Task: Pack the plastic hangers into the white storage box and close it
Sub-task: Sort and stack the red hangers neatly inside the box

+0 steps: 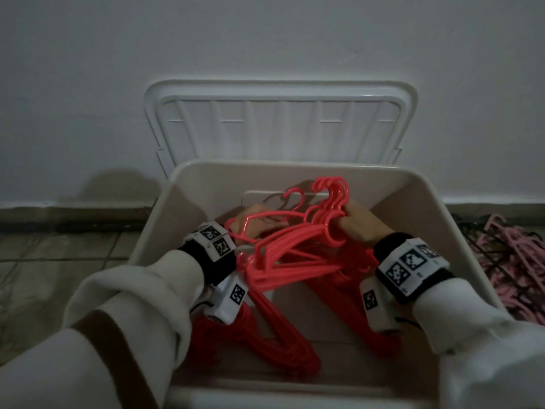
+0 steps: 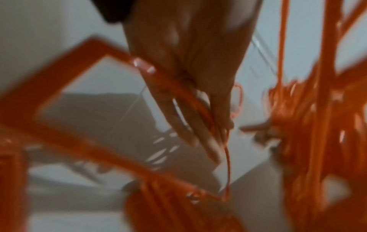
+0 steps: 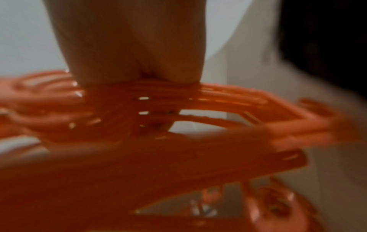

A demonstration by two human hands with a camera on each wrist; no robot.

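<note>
The white storage box (image 1: 424, 190) stands open, and both my hands are inside it. My right hand (image 1: 358, 224) grips a bundle of coral-red plastic hangers (image 1: 295, 249) just below their hooks, holding it above the box floor. In the right wrist view the right hand (image 3: 135, 70) closes round the bundle's necks (image 3: 158, 102). My left hand (image 1: 255, 224) pinches a single red hanger (image 1: 265, 215) beside the bundle. The blurred left wrist view shows the left hand (image 2: 188, 102) with that hanger's bar (image 2: 69, 51) running between thumb and fingers. More red hangers (image 1: 283, 343) lie on the box bottom.
The box's white lid (image 1: 277, 119) leans upright against the wall behind the box. A pile of pale pink hangers (image 1: 507, 261) lies on the floor to the right of the box. Tiled floor (image 1: 59, 252) shows on the left.
</note>
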